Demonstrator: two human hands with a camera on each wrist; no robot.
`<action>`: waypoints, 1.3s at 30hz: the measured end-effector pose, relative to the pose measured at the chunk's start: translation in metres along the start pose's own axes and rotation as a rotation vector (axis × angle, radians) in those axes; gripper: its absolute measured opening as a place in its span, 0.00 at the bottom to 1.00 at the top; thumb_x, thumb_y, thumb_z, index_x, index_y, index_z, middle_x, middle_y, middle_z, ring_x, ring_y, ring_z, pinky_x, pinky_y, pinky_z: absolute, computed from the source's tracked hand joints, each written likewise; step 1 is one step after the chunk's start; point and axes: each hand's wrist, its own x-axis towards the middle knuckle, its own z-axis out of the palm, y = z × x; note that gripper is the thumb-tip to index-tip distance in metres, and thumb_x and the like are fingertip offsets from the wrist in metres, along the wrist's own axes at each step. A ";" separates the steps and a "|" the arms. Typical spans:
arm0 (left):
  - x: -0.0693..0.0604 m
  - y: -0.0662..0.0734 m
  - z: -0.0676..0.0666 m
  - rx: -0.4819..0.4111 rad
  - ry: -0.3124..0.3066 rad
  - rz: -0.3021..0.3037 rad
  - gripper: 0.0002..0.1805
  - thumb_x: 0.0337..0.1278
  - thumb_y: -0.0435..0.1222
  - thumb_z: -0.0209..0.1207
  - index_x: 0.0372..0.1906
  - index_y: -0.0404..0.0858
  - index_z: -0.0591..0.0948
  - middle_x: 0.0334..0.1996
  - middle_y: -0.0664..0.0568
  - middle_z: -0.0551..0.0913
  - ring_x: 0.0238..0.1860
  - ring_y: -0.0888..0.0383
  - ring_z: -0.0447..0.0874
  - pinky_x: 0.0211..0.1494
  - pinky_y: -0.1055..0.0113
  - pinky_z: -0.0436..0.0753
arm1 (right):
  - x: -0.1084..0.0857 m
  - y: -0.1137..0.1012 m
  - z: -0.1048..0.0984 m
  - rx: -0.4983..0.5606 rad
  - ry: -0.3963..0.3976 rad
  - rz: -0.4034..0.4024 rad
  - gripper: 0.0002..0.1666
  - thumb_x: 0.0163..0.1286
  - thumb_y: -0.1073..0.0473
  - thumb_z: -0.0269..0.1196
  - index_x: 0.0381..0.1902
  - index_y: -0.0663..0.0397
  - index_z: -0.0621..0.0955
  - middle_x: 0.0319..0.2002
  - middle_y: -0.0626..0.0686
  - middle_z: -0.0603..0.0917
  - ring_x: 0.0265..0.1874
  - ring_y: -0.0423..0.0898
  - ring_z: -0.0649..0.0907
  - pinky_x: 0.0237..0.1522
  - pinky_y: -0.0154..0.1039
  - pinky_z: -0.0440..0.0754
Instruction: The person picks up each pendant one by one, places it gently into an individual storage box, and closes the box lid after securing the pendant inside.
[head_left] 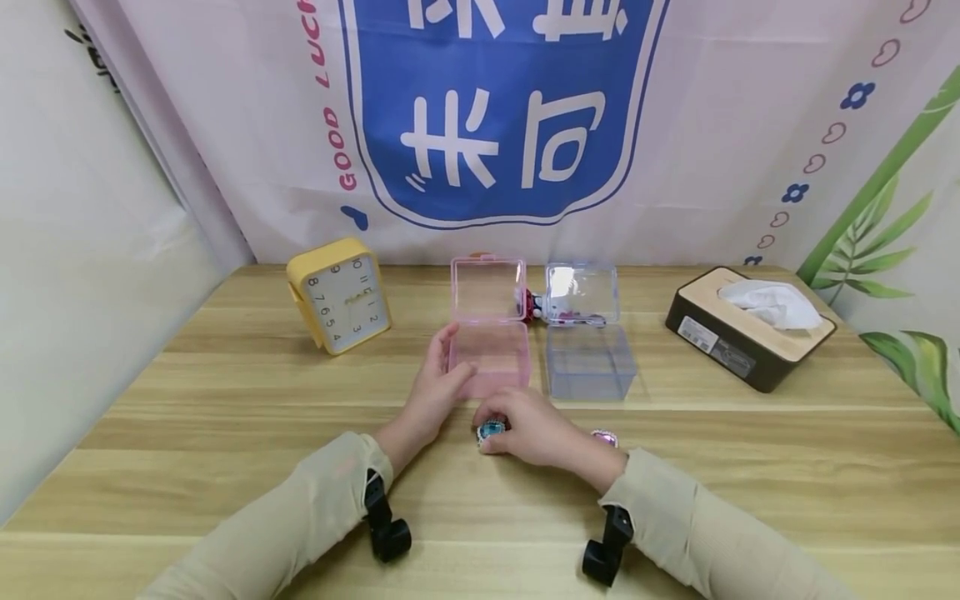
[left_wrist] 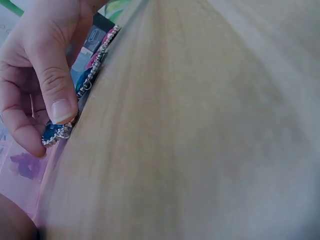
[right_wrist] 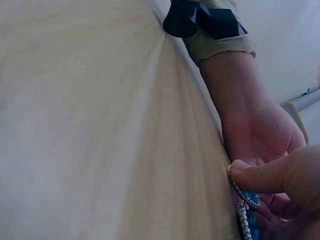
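One blue jewel [head_left: 492,431] gripped, pink box [head_left: 501,384] adjacent

Remotely, I find the right hand [head_left: 532,427] pinching the silver-rimmed jewel between thumb and fingers, just in front of the box. I record the left hand [head_left: 435,382], fingers fairly straight, at the box's left side. One pink jewel [head_left: 604,437] lies just behind the right wrist [head_left: 600,463].

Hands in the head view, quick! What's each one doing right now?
Left hand: open, at the pink box.
Right hand: closed, holding a blue gem.
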 end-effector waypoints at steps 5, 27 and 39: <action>-0.001 0.000 0.000 0.009 0.000 0.007 0.37 0.51 0.27 0.52 0.69 0.36 0.54 0.72 0.41 0.49 0.72 0.47 0.44 0.74 0.53 0.47 | 0.002 0.004 0.000 0.150 0.007 0.091 0.10 0.51 0.61 0.71 0.32 0.53 0.82 0.28 0.44 0.82 0.29 0.37 0.76 0.32 0.30 0.76; -0.002 0.000 0.000 0.008 -0.005 0.021 0.36 0.53 0.27 0.53 0.69 0.35 0.55 0.72 0.41 0.47 0.73 0.49 0.43 0.75 0.58 0.46 | 0.001 -0.002 -0.036 0.391 0.077 0.163 0.09 0.53 0.67 0.67 0.34 0.62 0.81 0.28 0.51 0.80 0.28 0.41 0.76 0.34 0.34 0.78; -0.003 0.000 0.000 0.019 -0.008 0.031 0.37 0.54 0.28 0.54 0.69 0.35 0.54 0.72 0.40 0.48 0.73 0.47 0.43 0.74 0.54 0.47 | 0.020 -0.007 -0.064 0.442 0.145 0.218 0.12 0.56 0.67 0.66 0.39 0.64 0.80 0.32 0.53 0.80 0.32 0.43 0.77 0.36 0.34 0.79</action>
